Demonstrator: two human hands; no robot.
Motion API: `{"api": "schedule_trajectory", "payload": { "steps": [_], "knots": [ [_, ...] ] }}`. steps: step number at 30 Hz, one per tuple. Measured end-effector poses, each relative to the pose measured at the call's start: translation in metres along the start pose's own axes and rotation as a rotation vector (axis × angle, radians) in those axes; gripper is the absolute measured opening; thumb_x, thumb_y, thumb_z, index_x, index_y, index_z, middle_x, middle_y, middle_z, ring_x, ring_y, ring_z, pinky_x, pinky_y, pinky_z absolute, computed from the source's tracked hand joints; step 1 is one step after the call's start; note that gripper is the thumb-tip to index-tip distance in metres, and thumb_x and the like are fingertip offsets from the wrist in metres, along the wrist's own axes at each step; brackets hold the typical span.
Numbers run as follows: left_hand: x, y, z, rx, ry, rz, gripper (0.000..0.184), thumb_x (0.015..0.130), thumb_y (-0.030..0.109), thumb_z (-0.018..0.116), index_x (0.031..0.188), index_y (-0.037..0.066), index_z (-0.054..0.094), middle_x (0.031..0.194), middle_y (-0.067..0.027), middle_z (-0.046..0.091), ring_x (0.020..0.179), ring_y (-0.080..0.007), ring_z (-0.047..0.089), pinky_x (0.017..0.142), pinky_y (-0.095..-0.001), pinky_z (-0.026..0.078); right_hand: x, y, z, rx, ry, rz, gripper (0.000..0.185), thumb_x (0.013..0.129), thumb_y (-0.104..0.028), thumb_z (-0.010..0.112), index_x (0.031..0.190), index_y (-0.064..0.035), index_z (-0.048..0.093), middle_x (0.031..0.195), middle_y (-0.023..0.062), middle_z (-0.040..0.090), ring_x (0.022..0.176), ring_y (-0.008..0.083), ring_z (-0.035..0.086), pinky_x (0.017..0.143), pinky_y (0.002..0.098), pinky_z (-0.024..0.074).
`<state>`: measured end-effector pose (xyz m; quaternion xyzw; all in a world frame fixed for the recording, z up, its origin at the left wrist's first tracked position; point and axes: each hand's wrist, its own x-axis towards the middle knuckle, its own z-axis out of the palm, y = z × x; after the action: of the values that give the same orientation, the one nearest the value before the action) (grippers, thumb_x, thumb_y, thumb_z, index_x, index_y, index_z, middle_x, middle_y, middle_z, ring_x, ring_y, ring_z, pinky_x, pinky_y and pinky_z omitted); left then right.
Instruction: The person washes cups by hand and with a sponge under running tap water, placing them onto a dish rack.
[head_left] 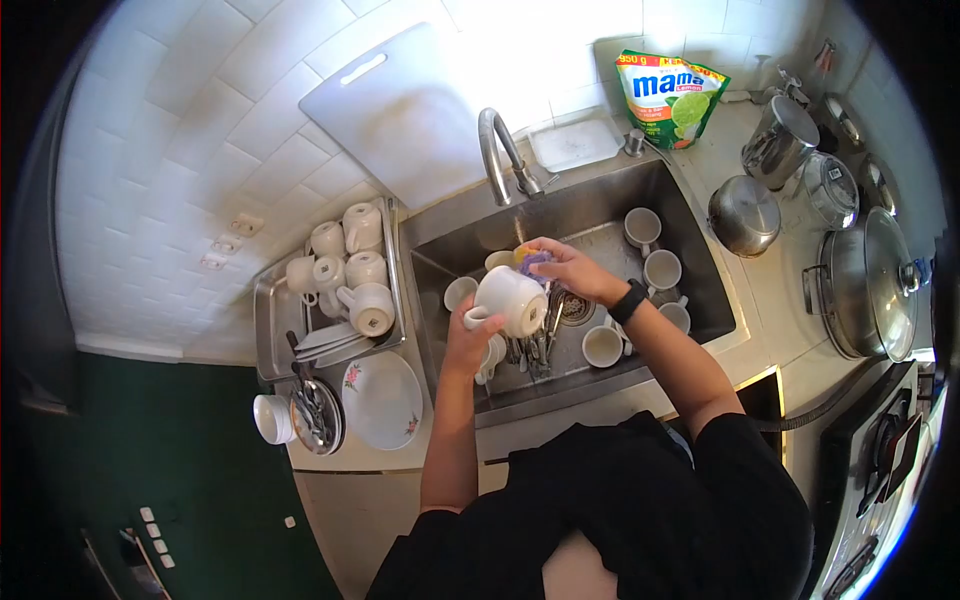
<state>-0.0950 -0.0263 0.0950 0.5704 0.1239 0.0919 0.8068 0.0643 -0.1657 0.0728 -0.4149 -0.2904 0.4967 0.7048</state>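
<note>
Over the steel sink [640, 375], my left hand [470, 345] holds a white cup [512, 300] by its handle side, tilted with its base facing me. My right hand [568, 268] is closed on a purple and yellow scrubber [535, 262] just above the cup. Beneath them, several pieces of cutlery [535, 350] lie beside the drain [573, 308]. More white cups stand in the sink, one at the upper right [642, 227] and another at the lower middle [602, 346]. The curved faucet [492, 150] rises behind my hands.
A rack of upturned cups [366, 270] and a flowered plate [383, 400] stand left of the sink. Behind it are a white cutting board [400, 120] and a green soap pouch [670, 100]. Steel pots [745, 215] and a stove [870, 470] are at right.
</note>
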Motion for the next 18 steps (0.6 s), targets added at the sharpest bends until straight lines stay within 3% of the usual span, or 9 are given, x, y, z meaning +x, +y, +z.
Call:
{"api": "schedule_trajectory", "payload": {
  "steps": [1,2,5,6,10,13,14,17,18],
  "knots": [
    [-0.002,-0.001,0.000,0.175,0.045,0.005,0.041,0.069,0.014,0.069,0.103,-0.001,0.054,0.092,-0.0058,0.060,0.080,-0.0120,0.057,0.072,-0.0268,0.046,0.000,0.000,0.003,-0.144,0.063,-0.009,0.034,0.088,-0.015,0.050,0.120,-0.0027,0.045,0.117,0.0069,0.049,0.109,0.0142,0.045,0.094,0.0301,0.0351],
    [-0.003,-0.001,0.000,0.349,0.092,0.009,0.038,0.069,0.012,0.069,0.101,-0.001,0.055,0.090,-0.0051,0.061,0.078,-0.0114,0.057,0.071,-0.0266,0.046,-0.005,0.004,0.011,-0.321,0.055,-0.136,0.035,0.089,-0.016,0.045,0.121,-0.0040,0.045,0.119,0.0097,0.049,0.114,0.0206,0.043,0.099,0.0342,0.0301],
    [-0.005,-0.001,0.012,0.589,0.060,0.143,0.033,0.068,0.011,0.070,0.096,0.001,0.056,0.086,-0.0039,0.061,0.075,-0.0105,0.056,0.068,-0.0256,0.045,-0.014,0.002,0.049,-0.966,0.129,-0.596,0.034,0.085,-0.014,0.047,0.118,-0.0066,0.051,0.121,0.0129,0.048,0.117,0.0281,0.042,0.100,0.0367,0.0283],
    [-0.007,-0.004,0.013,0.677,0.062,0.175,0.032,0.067,0.012,0.070,0.094,0.001,0.056,0.084,-0.0049,0.061,0.074,-0.0110,0.056,0.067,-0.0259,0.045,-0.018,-0.002,0.060,-0.992,0.050,-0.554,0.031,0.081,-0.007,0.049,0.110,-0.0101,0.058,0.122,0.0130,0.047,0.118,0.0320,0.040,0.100,0.0379,0.0291],
    [-0.010,-0.005,0.018,0.653,0.099,0.184,0.032,0.067,0.012,0.070,0.093,0.001,0.056,0.082,-0.0057,0.061,0.074,-0.0106,0.056,0.066,-0.0256,0.045,-0.018,0.004,0.048,-0.722,0.128,-0.496,0.036,0.075,0.005,0.051,0.104,-0.0141,0.063,0.120,0.0112,0.051,0.115,0.0304,0.045,0.097,0.0369,0.0345],
    [-0.012,-0.007,0.019,0.580,0.112,0.178,0.032,0.067,0.013,0.070,0.093,0.001,0.056,0.081,-0.0051,0.061,0.074,-0.0100,0.056,0.066,-0.0251,0.045,-0.025,0.001,0.058,-0.909,0.146,-0.543,0.038,0.074,0.005,0.051,0.104,-0.0143,0.063,0.118,0.0102,0.054,0.113,0.0289,0.048,0.095,0.0357,0.0368],
    [-0.013,-0.003,0.017,0.605,0.106,0.180,0.032,0.067,0.013,0.069,0.093,0.001,0.056,0.081,-0.0048,0.061,0.074,-0.0098,0.056,0.066,-0.0249,0.045,-0.026,0.003,0.059,-1.036,0.075,-0.658,0.041,0.072,0.007,0.050,0.104,-0.0139,0.063,0.118,0.0095,0.054,0.113,0.0280,0.048,0.094,0.0355,0.0382],
    [-0.016,0.005,0.018,0.637,0.091,0.159,0.032,0.068,0.013,0.069,0.094,0.001,0.056,0.082,-0.0042,0.061,0.074,-0.0091,0.056,0.067,-0.0249,0.045,-0.028,0.006,0.050,-0.901,0.050,-0.597,0.040,0.073,0.008,0.050,0.105,-0.0125,0.062,0.117,0.0094,0.055,0.112,0.0278,0.048,0.094,0.0351,0.0385],
    [-0.017,0.007,0.020,0.639,0.083,0.149,0.032,0.068,0.013,0.069,0.095,0.001,0.056,0.083,-0.0041,0.061,0.074,-0.0088,0.056,0.067,-0.0251,0.045,-0.027,0.002,0.047,-0.763,0.135,-0.480,0.040,0.073,0.008,0.049,0.106,-0.0108,0.061,0.114,0.0099,0.056,0.111,0.0282,0.049,0.094,0.0347,0.0384]
  ]
}}
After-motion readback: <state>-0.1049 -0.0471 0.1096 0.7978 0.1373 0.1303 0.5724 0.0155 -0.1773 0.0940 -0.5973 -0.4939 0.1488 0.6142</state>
